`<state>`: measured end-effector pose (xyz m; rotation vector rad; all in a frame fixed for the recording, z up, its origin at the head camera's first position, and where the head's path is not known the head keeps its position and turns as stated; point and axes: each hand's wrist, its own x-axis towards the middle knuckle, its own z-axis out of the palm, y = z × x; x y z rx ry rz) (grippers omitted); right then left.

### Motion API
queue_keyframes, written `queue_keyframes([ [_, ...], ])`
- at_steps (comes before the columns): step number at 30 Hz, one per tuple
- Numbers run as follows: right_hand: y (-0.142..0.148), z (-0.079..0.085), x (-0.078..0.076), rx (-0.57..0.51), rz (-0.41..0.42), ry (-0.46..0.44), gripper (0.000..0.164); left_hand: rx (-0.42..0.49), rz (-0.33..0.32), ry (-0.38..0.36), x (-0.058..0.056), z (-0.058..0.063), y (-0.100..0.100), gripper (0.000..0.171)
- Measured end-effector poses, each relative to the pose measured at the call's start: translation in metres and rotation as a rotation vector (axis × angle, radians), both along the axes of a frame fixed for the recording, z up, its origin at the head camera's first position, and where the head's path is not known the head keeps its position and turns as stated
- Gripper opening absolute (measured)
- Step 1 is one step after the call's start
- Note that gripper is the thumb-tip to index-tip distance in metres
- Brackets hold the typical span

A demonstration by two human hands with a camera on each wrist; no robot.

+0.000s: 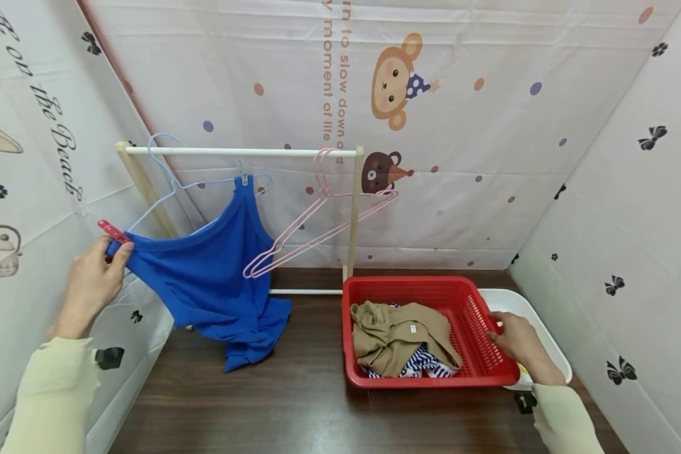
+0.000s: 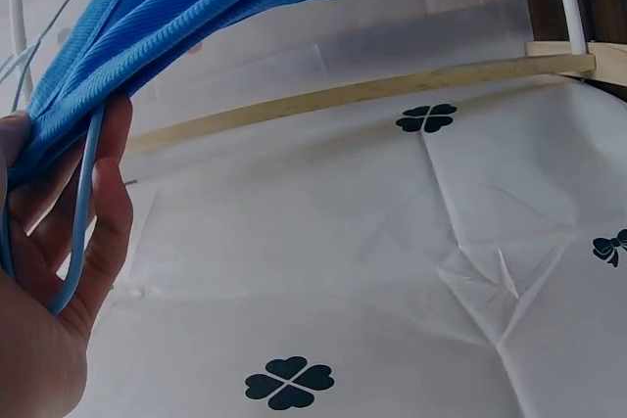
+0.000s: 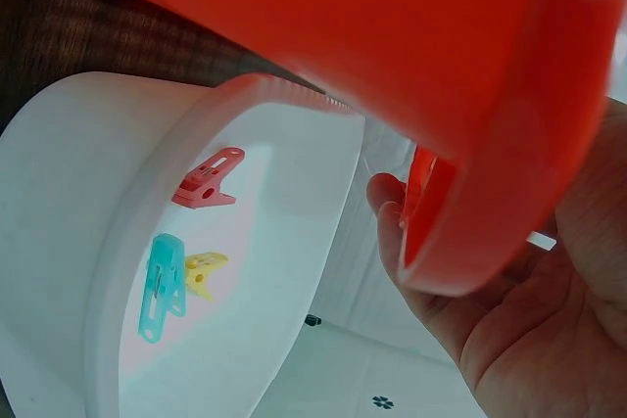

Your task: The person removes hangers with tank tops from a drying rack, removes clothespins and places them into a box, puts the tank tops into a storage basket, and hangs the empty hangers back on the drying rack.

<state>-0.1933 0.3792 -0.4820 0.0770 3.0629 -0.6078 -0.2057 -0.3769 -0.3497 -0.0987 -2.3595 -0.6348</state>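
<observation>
My left hand [image 1: 95,277] pinches the left shoulder of a blue tank top [image 1: 204,271] together with the end of a light blue hanger [image 1: 173,183]. A red clothespin [image 1: 113,231] sticks up just above those fingers. The hanger hooks over the rack's white bar [image 1: 238,152], and a clear clothespin [image 1: 244,176] clips the top's other shoulder to it. In the left wrist view the hanger's loop [image 2: 80,232] passes between my fingers. At the right, my right hand [image 1: 519,340] grips the side rim of a red basket [image 1: 349,334], which holds brown clothing [image 1: 408,331] and striped clothing [image 1: 422,364].
Pink hangers [image 1: 323,202] hang at the bar's right end, near the wooden post [image 1: 354,221]. Partly under the basket stands a white tub [image 1: 556,347]. In it lie red [image 3: 209,181], turquoise [image 3: 163,286] and yellow [image 3: 204,271] clothespins. Printed sheets surround the brown tabletop [image 1: 250,410].
</observation>
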Motion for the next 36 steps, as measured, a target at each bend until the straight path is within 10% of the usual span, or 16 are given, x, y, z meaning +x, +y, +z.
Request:
queue_keyframes([
  [10,-0.001,0.002,0.0,0.003,0.002,-0.004,0.051,0.019,0.0,0.143,0.008,0.0,0.003,0.03],
  [36,-0.001,0.002,-0.001,0.01,-0.009,-0.01,0.05,-0.074,-0.051,0.16,0.041,-0.036,0.009,0.029],
])
